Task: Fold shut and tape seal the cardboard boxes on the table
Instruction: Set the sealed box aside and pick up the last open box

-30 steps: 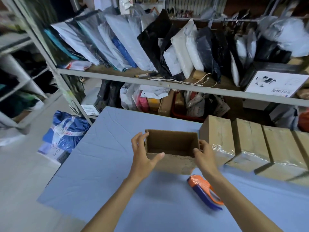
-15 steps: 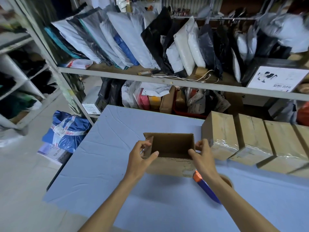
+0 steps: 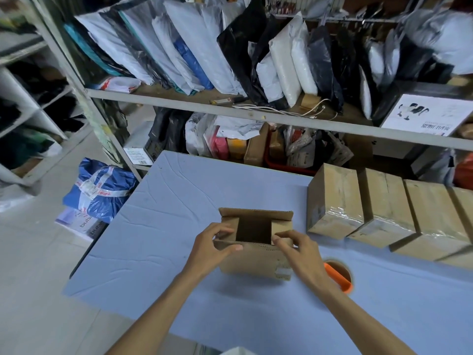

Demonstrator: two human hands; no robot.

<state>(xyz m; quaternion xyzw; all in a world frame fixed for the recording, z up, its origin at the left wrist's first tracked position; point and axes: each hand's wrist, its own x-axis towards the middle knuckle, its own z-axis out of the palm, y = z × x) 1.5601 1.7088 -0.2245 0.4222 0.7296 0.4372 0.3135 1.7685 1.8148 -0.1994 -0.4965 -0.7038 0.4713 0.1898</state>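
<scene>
While sealed boxes (image 3: pixel 335 198) stand rightward, left grip (image 3: pixel 207 249) and right grip (image 3: pixel 299 251) pinch the open box's (image 3: pixel 250 260) flaps.

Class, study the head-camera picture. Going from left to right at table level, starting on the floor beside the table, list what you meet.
Blue bundle on the floor → left hand → open cardboard box → right hand → row of taped boxes.
</scene>
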